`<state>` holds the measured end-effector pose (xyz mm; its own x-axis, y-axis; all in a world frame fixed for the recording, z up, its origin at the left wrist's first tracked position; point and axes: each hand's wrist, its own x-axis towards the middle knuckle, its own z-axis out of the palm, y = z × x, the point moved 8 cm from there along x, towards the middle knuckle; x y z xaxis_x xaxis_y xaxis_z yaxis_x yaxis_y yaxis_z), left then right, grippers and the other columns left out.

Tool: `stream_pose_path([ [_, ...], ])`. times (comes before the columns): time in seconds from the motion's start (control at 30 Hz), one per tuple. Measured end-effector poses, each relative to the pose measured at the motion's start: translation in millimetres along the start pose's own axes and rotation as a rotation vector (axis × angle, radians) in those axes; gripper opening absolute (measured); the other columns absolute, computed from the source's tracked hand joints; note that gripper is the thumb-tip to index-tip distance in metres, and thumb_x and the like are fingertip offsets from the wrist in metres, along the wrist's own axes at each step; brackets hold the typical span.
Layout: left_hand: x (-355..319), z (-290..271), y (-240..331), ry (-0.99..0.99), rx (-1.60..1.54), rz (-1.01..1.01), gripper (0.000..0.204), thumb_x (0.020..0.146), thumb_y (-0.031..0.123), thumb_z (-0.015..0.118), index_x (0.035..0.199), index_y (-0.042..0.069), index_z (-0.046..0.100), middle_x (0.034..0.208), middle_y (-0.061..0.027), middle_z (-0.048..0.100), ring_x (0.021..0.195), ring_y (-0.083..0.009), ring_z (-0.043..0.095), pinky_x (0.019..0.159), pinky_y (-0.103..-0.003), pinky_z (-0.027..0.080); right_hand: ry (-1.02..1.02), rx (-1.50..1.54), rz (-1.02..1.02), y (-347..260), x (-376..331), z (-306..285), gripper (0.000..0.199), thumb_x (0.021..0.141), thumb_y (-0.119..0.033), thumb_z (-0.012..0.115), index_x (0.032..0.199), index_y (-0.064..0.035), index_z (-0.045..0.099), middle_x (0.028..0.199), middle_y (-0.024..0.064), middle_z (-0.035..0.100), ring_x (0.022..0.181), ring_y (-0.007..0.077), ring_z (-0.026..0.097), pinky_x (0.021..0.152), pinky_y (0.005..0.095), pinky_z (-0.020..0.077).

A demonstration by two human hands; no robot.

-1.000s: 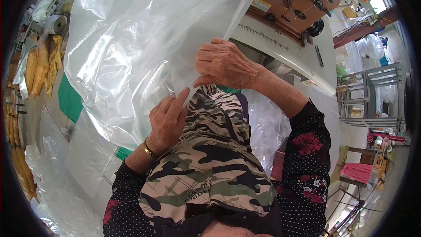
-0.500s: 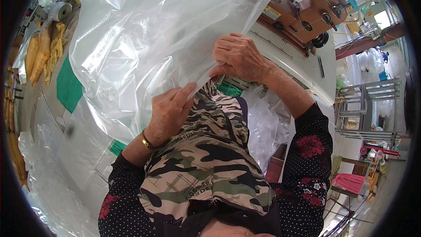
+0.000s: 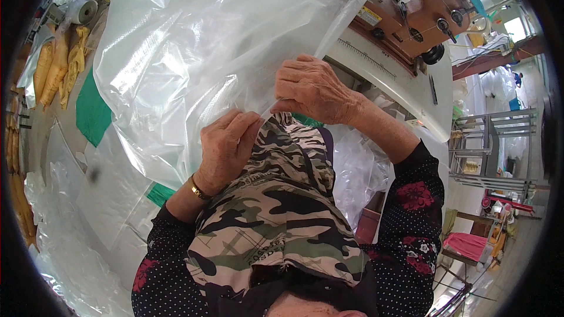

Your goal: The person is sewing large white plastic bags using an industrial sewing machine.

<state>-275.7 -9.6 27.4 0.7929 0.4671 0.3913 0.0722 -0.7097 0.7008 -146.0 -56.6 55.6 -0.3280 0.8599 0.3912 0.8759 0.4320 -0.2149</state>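
Observation:
A large translucent plastic sheet (image 3: 170,64) spreads over the table and hangs toward my lap. Its near edge is pinched in my left hand (image 3: 228,148), thumb and fingers pressed together. A little farther up the same edge, my right hand (image 3: 314,89) grips the sheet with curled fingers. From there the edge runs up to a brown sewing machine (image 3: 414,12) at the upper right, where the sheet lies under the needle area. My fingertips and the fold between them are partly hidden.
Beside the machine, the white tabletop (image 3: 420,108) carries a printed ruler scale and a dark pen (image 3: 433,89). Crumpled clear plastic (image 3: 355,164) lies below the table. Green cloth (image 3: 93,111) and yellow wrapped bundles (image 3: 56,73) are at left. A metal rack (image 3: 490,147) stands at right.
My right hand has moved slightly down and left along the sheet's edge, nearer my left hand. My left hand stays almost in place, still pinching.

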Motion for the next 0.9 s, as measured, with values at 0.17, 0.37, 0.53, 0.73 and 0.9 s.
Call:
stream_pose_path([
  [0.17,-6,-4,13,0.075,0.056,0.082,0.025,0.079,-0.001,0.066,0.104,0.002,0.066,0.083,-0.0124,0.064,0.07,-0.0276,0.064,0.061,-0.034,0.051,0.101,-0.012,-0.03,-6,-5,-3,0.032,0.08,-0.036,0.069,0.073,-0.009,0.053,0.076,0.0042,0.05,0.075,0.0238,0.053,0.07,0.0363,0.0402],
  [0.37,-12,-7,32,0.063,0.225,0.163,0.041,0.079,-0.009,0.062,0.119,0.003,0.065,0.086,-0.0116,0.063,0.071,-0.0262,0.064,0.061,-0.033,0.051,0.185,-0.065,0.027,-11,-3,-16,0.036,0.082,-0.039,0.068,0.071,-0.0084,0.053,0.073,0.0051,0.05,0.074,0.0233,0.053,0.07,0.0362,0.0394],
  [0.53,-9,0,32,0.044,0.271,0.166,0.047,0.077,-0.008,0.063,0.123,0.005,0.063,0.082,-0.0093,0.058,0.071,-0.024,0.06,0.06,-0.034,0.049,0.217,-0.086,0.033,-12,-3,-18,0.036,0.082,-0.039,0.069,0.071,-0.0082,0.053,0.072,0.005,0.049,0.072,0.0233,0.052,0.067,0.036,0.0391],
  [0.73,-1,4,26,0.055,0.275,0.189,0.051,0.074,-0.005,0.065,0.124,0.005,0.061,0.077,-0.0086,0.053,0.066,-0.0234,0.057,0.056,-0.034,0.047,0.181,-0.048,-0.025,-5,-3,-21,0.037,0.08,-0.038,0.07,0.072,-0.0078,0.05,0.072,0.0054,0.049,0.07,0.025,0.052,0.064,0.0363,0.0395],
  [0.9,5,1,28,0.015,0.286,0.288,0.046,0.072,-0.006,0.067,0.117,0.004,0.063,0.076,-0.0078,0.052,0.063,-0.0233,0.056,0.054,-0.034,0.046,0.133,-0.054,-0.017,30,-8,-32,0.039,0.079,-0.037,0.07,0.071,-0.0059,0.048,0.072,0.0068,0.048,0.071,0.0276,0.053,0.065,0.0377,0.0411],
])
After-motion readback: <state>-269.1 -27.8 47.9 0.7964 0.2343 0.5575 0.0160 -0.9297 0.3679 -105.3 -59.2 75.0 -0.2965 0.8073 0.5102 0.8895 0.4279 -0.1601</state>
